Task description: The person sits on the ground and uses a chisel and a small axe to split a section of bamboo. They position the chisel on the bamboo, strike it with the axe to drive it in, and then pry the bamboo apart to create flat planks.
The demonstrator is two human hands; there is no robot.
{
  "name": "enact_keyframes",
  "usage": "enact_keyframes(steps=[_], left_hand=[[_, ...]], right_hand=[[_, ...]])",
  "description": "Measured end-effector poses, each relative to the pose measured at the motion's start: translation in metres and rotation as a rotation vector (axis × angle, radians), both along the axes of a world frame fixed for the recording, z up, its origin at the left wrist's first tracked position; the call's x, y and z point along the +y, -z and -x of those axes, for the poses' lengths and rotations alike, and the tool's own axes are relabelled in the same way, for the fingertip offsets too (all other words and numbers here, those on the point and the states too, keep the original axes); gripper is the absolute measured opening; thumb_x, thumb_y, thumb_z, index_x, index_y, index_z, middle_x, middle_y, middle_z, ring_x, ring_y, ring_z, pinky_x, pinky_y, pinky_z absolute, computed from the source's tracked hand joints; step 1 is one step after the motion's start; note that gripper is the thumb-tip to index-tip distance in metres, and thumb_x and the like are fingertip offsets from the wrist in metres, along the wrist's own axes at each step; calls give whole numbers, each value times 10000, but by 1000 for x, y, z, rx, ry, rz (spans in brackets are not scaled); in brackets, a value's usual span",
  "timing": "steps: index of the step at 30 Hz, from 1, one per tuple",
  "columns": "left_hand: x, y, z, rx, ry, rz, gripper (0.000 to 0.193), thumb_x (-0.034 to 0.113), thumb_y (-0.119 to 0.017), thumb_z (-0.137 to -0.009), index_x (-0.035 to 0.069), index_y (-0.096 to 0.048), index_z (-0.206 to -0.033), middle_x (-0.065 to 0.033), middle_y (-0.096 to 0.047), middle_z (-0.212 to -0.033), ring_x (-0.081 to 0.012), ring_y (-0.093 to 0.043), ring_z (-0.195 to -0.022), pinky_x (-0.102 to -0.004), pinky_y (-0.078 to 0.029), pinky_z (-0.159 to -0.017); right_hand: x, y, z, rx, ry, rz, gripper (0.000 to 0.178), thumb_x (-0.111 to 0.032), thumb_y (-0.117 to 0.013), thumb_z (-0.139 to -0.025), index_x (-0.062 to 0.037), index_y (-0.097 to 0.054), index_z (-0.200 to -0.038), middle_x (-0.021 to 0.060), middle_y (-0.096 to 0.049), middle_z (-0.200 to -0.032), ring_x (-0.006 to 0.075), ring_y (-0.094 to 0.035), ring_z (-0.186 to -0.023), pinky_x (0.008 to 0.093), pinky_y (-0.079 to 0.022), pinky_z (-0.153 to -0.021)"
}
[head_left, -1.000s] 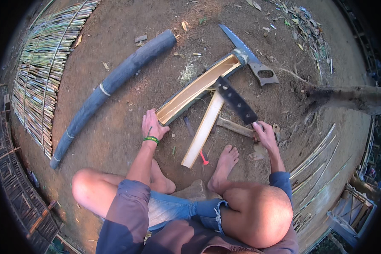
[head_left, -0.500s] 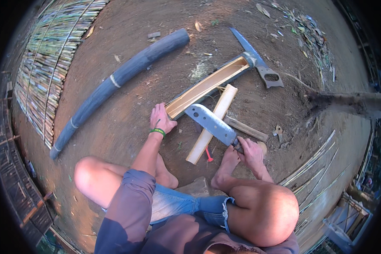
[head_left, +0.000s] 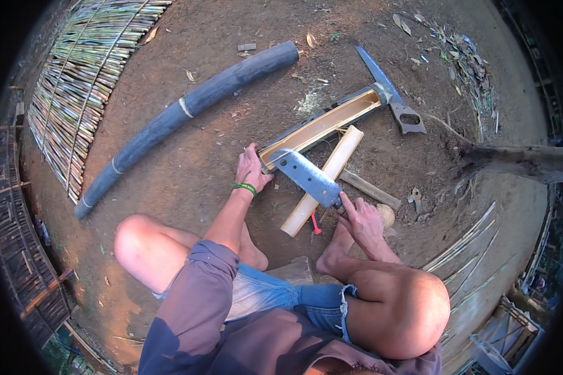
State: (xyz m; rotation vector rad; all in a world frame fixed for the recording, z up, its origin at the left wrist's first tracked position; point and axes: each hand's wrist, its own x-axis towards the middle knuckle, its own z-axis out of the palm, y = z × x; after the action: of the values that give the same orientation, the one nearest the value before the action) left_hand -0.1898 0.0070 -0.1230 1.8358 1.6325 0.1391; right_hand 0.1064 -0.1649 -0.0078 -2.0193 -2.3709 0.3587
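Observation:
A bamboo section (head_left: 331, 122) lies on the ground before me, its upper side cut away so that the pale hollow shows. My left hand (head_left: 251, 170), a green band at its wrist, is closed around its near end. In my right hand (head_left: 364, 225) is a cleaver (head_left: 309, 180); the fingers cover its handle, with the index finger stretched toward the blade's base. The broad blade's tip is over the bamboo's near end, close to my left hand; whether it touches cannot be made out. Beneath the blade runs a pale split bamboo strip (head_left: 350, 140).
A handsaw (head_left: 401, 112) lies by the bamboo's far end. A wooden stick (head_left: 372, 189) and a small red object (head_left: 316, 223) are near my right foot. A long dark bamboo pole (head_left: 150, 134) curves across the left, beside a slatted mat (head_left: 87, 81). A post (head_left: 519, 161) stands at right.
The cleaver has moved left along the bamboo, its tip closer to my left hand. My right index finger now extends toward the blade. The whole view has shifted slightly.

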Motion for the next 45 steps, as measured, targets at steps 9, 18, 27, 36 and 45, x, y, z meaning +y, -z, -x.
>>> enact_keyframes(steps=[9,18,27,36,45], left_hand=[[-2,4,-6,119,42,-127,1007,197,-969,-553,12,-436,-1387,-178,-550,-1253,-384,-538,-1172,-455,-465,-1038],[-3,6,-8,152,39,-142,954,207,-955,-562,-17,-478,-1358,-185,-541,-1248,-377,-530,-1168,-432,-465,-1033],[-3,7,-10,141,30,-137,953,195,-954,-556,-11,-477,-1355,-183,-541,-1251,-377,-528,-1171,-429,-458,-1046],[-7,11,-8,168,43,-196,934,202,-965,-544,21,-500,-1334,-148,-543,-1213,-347,-552,-1128,-425,-488,-1003],[-4,9,-9,186,42,-197,934,205,-971,-537,31,-502,-1326,-143,-543,-1205,-343,-557,-1128,-425,-493,-998]], right_hand=[[30,-19,-53,-162,339,-45,668,-345,-763,-884,-97,-533,-1460,148,-618,-931,311,-675,-756,410,-546,-648],[34,-10,-87,-126,131,-3,643,-359,-761,-881,-140,-548,-1446,128,-627,-897,304,-684,-748,423,-550,-643],[49,-20,-112,-185,437,-70,627,-364,-761,-879,-138,-559,-1428,118,-637,-871,302,-687,-741,427,-555,-635],[43,-13,-134,-144,518,-79,660,-351,-787,-831,-190,-567,-1432,137,-646,-891,333,-689,-767,456,-551,-668],[28,1,-118,1015,903,90,365,-230,-609,-1041,27,-610,-1301,18,-684,-840,72,-614,-689,237,-501,-644]])
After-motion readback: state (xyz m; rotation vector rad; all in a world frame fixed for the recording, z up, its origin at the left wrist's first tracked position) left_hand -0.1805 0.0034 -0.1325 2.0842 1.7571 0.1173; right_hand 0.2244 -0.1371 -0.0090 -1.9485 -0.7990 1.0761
